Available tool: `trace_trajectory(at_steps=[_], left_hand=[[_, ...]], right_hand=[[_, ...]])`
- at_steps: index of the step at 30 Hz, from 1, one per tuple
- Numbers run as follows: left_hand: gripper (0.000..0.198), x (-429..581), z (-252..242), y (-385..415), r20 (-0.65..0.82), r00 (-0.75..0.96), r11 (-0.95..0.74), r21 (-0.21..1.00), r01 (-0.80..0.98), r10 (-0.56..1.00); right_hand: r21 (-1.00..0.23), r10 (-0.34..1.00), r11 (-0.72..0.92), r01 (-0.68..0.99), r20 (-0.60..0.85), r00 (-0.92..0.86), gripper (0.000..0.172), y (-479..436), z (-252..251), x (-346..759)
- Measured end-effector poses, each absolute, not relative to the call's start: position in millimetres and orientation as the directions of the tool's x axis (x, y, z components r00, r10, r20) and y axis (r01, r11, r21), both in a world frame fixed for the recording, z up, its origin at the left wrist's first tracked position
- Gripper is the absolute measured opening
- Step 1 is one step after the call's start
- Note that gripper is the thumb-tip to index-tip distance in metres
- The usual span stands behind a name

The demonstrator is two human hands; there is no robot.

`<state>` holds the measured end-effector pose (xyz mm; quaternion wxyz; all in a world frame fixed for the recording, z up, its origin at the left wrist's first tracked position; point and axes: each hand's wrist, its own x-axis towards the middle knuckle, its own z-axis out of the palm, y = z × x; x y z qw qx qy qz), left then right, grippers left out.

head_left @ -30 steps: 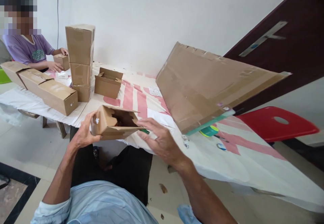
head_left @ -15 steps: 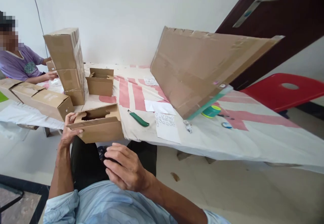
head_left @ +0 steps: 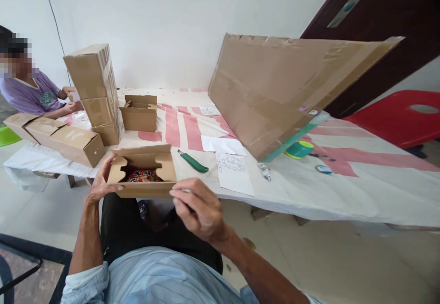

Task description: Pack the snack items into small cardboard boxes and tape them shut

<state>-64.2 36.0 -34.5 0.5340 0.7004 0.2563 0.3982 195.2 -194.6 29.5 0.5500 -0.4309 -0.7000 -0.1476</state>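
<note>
An open cardboard box (head_left: 146,190) rests at the table's near edge, tipped toward me. A red printed packet (head_left: 142,176) lies inside, partly hidden by the inner flaps. Wrapped round the box's left end is my left hand (head_left: 101,183), thumb on the front wall. My right hand (head_left: 201,209) pinches the front right corner of the box between thumb and fingers. Just beyond that corner, a green box cutter (head_left: 193,161) lies on the cloth. A second open cardboard box (head_left: 139,120) stands farther back.
Taped cartons (head_left: 91,89) are stacked at the left, with a long carton (head_left: 74,144) before them. A person (head_left: 37,93) sits beyond. Printed paper sheets (head_left: 235,180), crumpled foil (head_left: 264,172) and a tape roll (head_left: 299,149) lie near a large leaning cardboard panel (head_left: 275,89).
The box has tilted toward me, so its inside and the red packet now show. My right hand has moved up and right from above my lap to the box's front corner.
</note>
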Motion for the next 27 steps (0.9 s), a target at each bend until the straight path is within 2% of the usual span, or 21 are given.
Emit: trace_trajectory(at_steps=[3,5,8,10,14,17,22,25,27], left_hand=[[0.131,-58.3,-29.5,21.1,0.291,0.648,-0.361,0.932,-0.027,0.704],[0.132,-57.2,-28.2,12.3,0.327,0.675,-0.429,0.903,-0.016,0.661],[0.127,-59.1,-27.8,3.0,0.356,0.695,-0.520,0.854,0.029,0.624],[0.123,-60.9,-28.2,-0.1,0.356,0.706,-0.558,0.827,0.066,0.612],[0.122,-62.4,-30.8,-1.7,0.374,0.715,-0.604,0.793,0.084,0.590],[0.121,-62.1,-33.5,-2.2,0.381,0.715,-0.620,0.779,0.093,0.586],[0.120,-60.6,-33.6,-4.8,0.381,0.719,-0.605,0.793,0.070,0.581],[0.117,-57.5,-30.5,-8.6,0.383,0.722,-0.610,0.789,0.067,0.575],[0.114,-54.3,-28.4,-11.7,0.387,0.728,-0.618,0.783,0.065,0.567]], right_hand=[[-0.305,0.482,0.525,0.794,0.876,0.018,0.022,-190.5,43.4,214.4],[-0.337,0.558,0.514,0.789,0.830,-0.009,0.021,-184.2,52.1,223.8],[-0.383,0.710,0.510,0.770,0.693,-0.125,0.023,-170.9,59.3,231.4],[-0.364,0.777,0.518,0.774,0.579,-0.247,0.023,-160.3,58.5,232.6],[-0.208,0.816,0.542,0.814,0.362,-0.451,0.018,-142.4,50.7,229.5],[-0.040,0.838,0.504,0.863,0.265,-0.477,0.023,-140.8,53.1,229.2],[0.193,0.936,0.305,0.933,0.121,-0.331,0.021,-150.7,69.2,237.0],[0.239,0.979,0.203,0.950,-0.067,-0.192,0.011,-144.9,66.7,234.7],[0.232,0.968,0.197,0.952,-0.200,-0.152,0.015,-133.8,61.5,228.1]])
